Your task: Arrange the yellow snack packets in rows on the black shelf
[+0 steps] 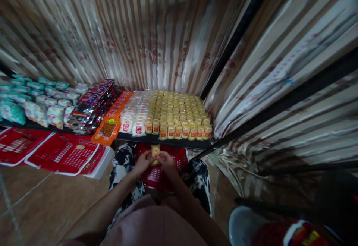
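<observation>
Yellow snack packet (pixel 155 152) is held upright just below the shelf edge (pixel 165 140), over a red basket (pixel 156 175) | left hand (pixel 144 163) and right hand (pixel 167 161) are closed on its sides (fingers curled) | matching yellow packets (pixel 179 115) are stood in tidy rows on the shelf, labels facing forward, seemingly for display.

Yellow packet (pixel 155 152); red basket (pixel 156 177); striped curtain (pixel 156 33)

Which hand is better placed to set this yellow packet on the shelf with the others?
Probably the right hand: it sits nearer the yellow packets' rows. Both hands grip the packet; the left hand is further left.
</observation>
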The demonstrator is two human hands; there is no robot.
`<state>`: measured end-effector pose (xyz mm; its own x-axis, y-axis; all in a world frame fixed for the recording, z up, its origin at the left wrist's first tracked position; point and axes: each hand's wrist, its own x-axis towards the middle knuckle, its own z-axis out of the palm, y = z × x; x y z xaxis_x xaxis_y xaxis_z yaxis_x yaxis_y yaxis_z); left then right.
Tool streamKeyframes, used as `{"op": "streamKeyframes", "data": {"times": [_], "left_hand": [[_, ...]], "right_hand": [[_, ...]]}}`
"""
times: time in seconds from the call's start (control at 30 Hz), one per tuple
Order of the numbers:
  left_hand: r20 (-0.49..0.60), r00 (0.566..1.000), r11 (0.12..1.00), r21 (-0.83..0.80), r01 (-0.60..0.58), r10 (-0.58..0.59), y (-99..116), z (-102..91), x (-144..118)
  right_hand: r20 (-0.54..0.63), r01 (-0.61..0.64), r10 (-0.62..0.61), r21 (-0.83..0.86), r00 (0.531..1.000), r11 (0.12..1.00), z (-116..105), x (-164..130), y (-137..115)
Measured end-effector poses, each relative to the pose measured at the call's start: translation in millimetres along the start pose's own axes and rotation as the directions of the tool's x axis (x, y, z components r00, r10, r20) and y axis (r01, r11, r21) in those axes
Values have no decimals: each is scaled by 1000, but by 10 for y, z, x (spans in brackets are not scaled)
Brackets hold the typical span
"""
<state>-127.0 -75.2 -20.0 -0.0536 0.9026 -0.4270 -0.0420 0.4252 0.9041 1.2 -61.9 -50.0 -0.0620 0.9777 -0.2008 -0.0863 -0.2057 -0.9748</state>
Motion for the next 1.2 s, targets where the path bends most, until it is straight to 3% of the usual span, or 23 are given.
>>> {"op": "streamKeyframes", "data": {"times": [0.13, 0.27, 0.57, 0.83, 1.2], "left_hand": [[-57, 978, 960, 212, -184, 200, 74, -45, 73], [-92, 945, 902, 339, -267, 314, 191, -71, 183], [-199, 881, 783, 568, -254, 430, 530, -77, 453], [-209, 866, 793, 538, -286, 455, 541, 61, 590], [-219, 782, 741, 538, -402, 583, 485, 114, 668]], "right_hand": [[-36, 140, -144, -95, 989, 986, 105, 76, -91], [-50, 222, -238, -218, 970, 950, 157, 145, -222], [-128, 315, -401, -425, 907, 849, 85, 245, -386], [-166, 303, -421, -471, 892, 828, -26, 349, -281], [-134, 357, -470, -482, 872, 800, -82, 441, -268]]}}
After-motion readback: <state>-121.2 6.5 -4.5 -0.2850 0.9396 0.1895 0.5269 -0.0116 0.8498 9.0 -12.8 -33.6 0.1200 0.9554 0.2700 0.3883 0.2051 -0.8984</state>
